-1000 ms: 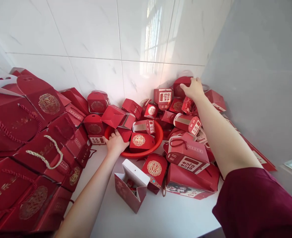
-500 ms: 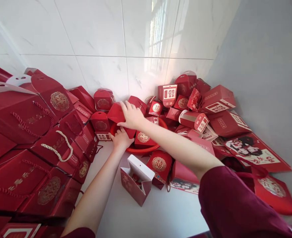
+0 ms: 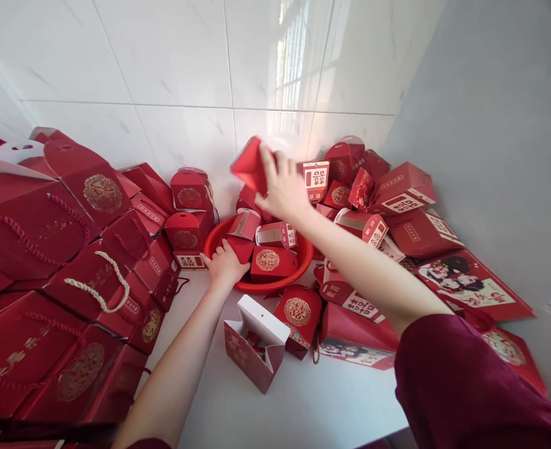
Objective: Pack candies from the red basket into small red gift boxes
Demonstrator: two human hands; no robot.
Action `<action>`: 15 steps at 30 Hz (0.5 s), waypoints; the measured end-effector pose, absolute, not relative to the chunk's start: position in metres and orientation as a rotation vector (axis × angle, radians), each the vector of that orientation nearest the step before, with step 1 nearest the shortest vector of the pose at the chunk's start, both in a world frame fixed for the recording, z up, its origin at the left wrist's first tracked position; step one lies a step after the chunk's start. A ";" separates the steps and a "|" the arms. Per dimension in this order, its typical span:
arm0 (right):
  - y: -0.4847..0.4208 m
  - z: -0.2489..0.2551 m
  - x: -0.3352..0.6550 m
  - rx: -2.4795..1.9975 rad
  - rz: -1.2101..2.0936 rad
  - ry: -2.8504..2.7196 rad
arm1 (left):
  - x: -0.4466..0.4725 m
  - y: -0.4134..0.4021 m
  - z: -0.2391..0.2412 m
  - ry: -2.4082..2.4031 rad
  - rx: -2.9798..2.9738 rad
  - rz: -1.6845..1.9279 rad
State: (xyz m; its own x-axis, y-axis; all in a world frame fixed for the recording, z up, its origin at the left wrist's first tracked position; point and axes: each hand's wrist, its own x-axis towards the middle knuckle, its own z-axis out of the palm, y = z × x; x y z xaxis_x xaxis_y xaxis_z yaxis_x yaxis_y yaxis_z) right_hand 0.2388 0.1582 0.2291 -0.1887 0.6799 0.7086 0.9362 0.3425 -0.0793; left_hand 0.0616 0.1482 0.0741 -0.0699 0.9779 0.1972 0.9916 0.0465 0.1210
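My right hand (image 3: 287, 187) holds a small red gift box (image 3: 249, 165) up in front of the tiled wall, above the back of the red basin (image 3: 306, 265); the hand is slightly blurred. At the left of the basin, my left hand (image 3: 226, 265) is closed over the rim, beside a dark red box (image 3: 241, 247). Part of its grip is hidden. Inside the basin lie several red boxes, among them one with a round gold emblem (image 3: 270, 260) and one with a grey band (image 3: 275, 235).
Large red gift bags with rope handles (image 3: 36, 243) are stacked along the left. Red boxes and bags (image 3: 401, 181) pile up on the right. An opened box with a white flap (image 3: 259, 343) stands in front of the basin, beside a gold-emblem box (image 3: 298, 315). White tiles (image 3: 181, 56) rise behind.
My right hand has lifted the red box up and to the right, away from the basin's left side, uncovering boxes inside. My left hand stays at the rim.
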 end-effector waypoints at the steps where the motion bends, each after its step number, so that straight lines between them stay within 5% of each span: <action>1: 0.157 0.241 0.260 -1.419 -0.501 -1.893 | 0.061 0.149 0.073 -2.220 -2.099 -0.361; 7: 0.159 0.280 0.405 -1.582 -0.510 -1.389 | 0.061 0.151 0.069 -2.199 -2.084 -0.382; 15: 0.172 0.243 0.515 -1.860 -0.274 -1.255 | 0.063 0.150 0.072 -2.227 -2.080 -0.343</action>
